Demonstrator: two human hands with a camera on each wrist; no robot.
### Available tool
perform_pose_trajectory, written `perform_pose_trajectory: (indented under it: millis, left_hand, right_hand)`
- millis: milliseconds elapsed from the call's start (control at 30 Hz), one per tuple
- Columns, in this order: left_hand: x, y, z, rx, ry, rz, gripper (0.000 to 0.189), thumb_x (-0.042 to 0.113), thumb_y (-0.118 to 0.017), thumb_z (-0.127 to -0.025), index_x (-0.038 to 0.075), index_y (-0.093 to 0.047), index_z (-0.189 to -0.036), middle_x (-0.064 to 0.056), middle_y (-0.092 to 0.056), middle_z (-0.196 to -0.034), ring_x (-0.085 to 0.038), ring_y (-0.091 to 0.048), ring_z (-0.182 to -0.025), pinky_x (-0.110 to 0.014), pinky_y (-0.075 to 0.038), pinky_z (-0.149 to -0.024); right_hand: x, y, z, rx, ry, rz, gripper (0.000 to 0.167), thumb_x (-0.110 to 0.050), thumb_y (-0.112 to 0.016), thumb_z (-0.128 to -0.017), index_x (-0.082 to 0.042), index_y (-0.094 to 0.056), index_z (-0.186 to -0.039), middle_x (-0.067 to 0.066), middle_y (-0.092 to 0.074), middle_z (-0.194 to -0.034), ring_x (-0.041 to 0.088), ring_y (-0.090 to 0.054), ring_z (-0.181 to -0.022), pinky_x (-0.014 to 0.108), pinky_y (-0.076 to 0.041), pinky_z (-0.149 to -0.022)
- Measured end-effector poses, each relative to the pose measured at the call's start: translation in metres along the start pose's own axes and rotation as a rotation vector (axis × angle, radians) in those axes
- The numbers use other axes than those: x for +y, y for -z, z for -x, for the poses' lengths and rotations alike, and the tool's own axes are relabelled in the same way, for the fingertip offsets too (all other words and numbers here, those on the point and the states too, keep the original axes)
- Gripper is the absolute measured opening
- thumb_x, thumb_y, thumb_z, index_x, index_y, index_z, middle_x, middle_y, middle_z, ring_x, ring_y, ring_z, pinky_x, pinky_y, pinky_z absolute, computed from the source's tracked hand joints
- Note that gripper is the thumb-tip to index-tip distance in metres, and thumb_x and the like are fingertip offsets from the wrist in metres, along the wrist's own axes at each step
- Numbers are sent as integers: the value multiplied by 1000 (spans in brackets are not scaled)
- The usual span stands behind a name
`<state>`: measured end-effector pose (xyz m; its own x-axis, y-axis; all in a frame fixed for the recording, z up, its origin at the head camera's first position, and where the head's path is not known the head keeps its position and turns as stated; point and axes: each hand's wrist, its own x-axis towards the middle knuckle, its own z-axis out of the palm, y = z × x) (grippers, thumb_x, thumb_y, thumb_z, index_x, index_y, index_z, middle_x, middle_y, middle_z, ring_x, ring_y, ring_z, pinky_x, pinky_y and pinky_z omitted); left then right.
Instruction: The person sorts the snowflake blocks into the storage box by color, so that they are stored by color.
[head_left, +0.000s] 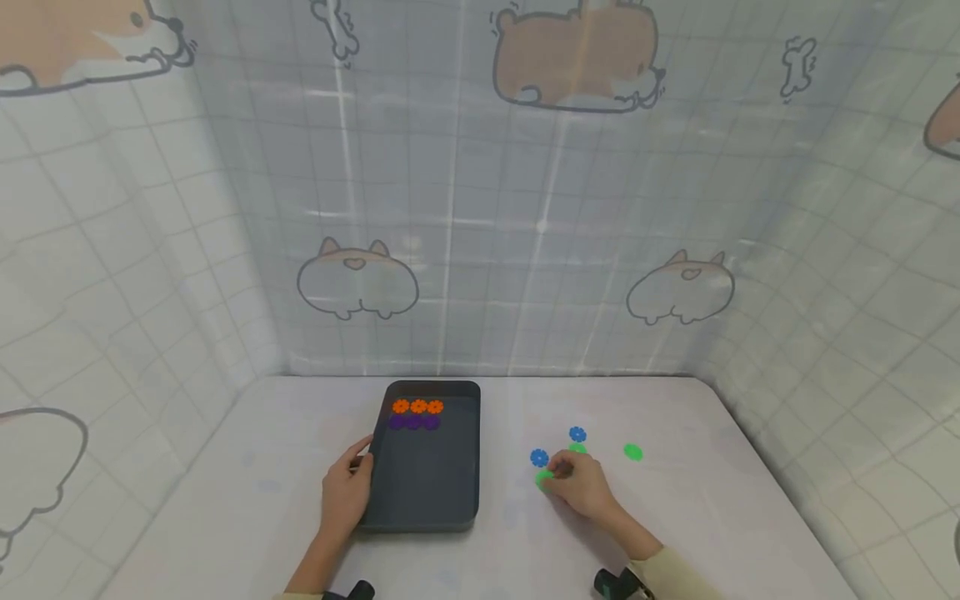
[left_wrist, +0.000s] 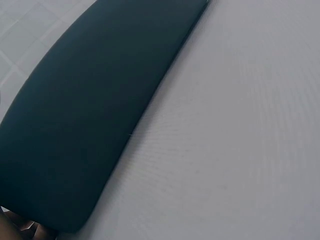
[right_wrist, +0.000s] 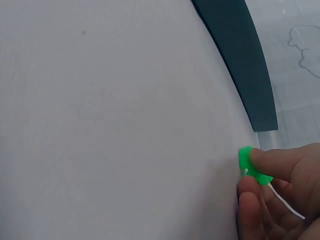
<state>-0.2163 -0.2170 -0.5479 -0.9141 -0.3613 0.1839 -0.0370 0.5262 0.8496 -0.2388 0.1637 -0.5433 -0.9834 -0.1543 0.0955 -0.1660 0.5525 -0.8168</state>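
Between printed walls, over white tabletop, hands grip tray (left), green piece (right).

The rectangular tray and left blue flower disc are bounding a free near-to-far passage.

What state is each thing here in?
Dark tray: open-topped, partly filled.
Orange pieces: three, lined up inside it.
Purple pieces: three, lined up there too.
Blue pieces: two, lying on the table.
Green pieces: one pinched, two on table.
Left fingers: gripping tray's left edge.
Right fingers: pinching a green piece.
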Motion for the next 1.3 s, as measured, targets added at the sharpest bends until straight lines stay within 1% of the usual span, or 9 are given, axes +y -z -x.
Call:
perform_pose_trajectory:
  millis: [100, 233, 367, 567, 867, 1000, 1033, 1233, 1300]
  left_hand:
    - [0, 0, 0, -2, 2, -3, 36, 15, -47, -101, 8, -57, -135, -21, -64, -110, -28, -60, -88, -37, -47, -70]
    - [-1, 0, 0, -3, 4, 1, 36, 16, -48, -101, 9, -58, -135, -21, -65, -109, -28, -61, -88, -37, -47, -71]
    - [-1, 0, 0, -3, 2, 3, 36, 16, -48, -101, 9, -58, -135, -21, -65, -109, -28, -61, -87, -37, -47, -70]
    - [-2, 0, -1, -7, 3, 0, 35, 16, -48, -101, 9, -58, -134, -21, -65, -108, -28, -61, -87, -37, -47, -69]
    - [0, 0, 0, 6, 2, -6, 35, 15, -49, -100, 10, -59, -133, -21, -65, -108, -28, -62, -88, -38, -47, -70]
    - [2, 1, 1, 4, -4, -2, 34, 14, -50, -100, 9, -60, -133, -22, -65, -108, -29, -62, -87, -37, -47, -69]
    - [2, 1, 1, 6, -8, -2, 34, 14, -50, -100, 9, -60, -133, -22, -66, -108, -29, -63, -87, -37, -47, -69]
    - [1, 0, 0, 12, -10, -9, 34, 15, -49, -101, 10, -60, -133, -21, -66, -107, -28, -62, -86, -37, -47, -68]
    - [2, -1, 0, 14, -4, -12, 34, 15, -49, -101, 10, -60, -133, -21, -66, -106, -28, -62, -86, -36, -47, -68]
  right_hand:
    - [-1, -4, -2, -1, 16, -43, 13, -7, -76, -80, -6, -65, -87, 1, -62, -79, 14, -59, -64, 27, -50, -52]
    - [-6, -8, -3, -35, 16, -159, 7, -3, -71, -84, -1, -65, -87, 5, -63, -77, 15, -61, -57, 28, -52, -52]
    - [-16, -10, -4, -70, 12, -236, 6, -4, -69, -87, 0, -67, -89, 6, -64, -75, 17, -63, -58, 30, -53, -54]
    - [-35, -16, -11, -111, -1, -262, 8, -8, -68, -90, -1, -68, -92, 5, -64, -75, 15, -62, -60, 30, -53, -56]
    - [-72, -26, -27, -146, 7, -364, 12, -8, -67, -91, 3, -68, -96, 14, -65, -79, 19, -65, -60, 34, -55, -58]
    - [-82, -36, -37, -159, 23, -385, 11, -9, -67, -91, 1, -69, -95, 13, -65, -80, 17, -65, -60, 33, -55, -58]
    - [-90, -36, -37, -165, 24, -390, 11, -8, -66, -91, 2, -69, -96, 14, -65, -80, 19, -65, -61, 36, -55, -60]
    - [-109, -56, -50, -202, -5, -438, 9, -8, -66, -92, 0, -69, -96, 12, -65, -79, 21, -66, -61, 39, -56, -62]
    - [-110, -63, -57, -212, -11, -443, 9, -9, -66, -92, -1, -69, -96, 11, -66, -79, 18, -65, -60, 38, -56, -62]
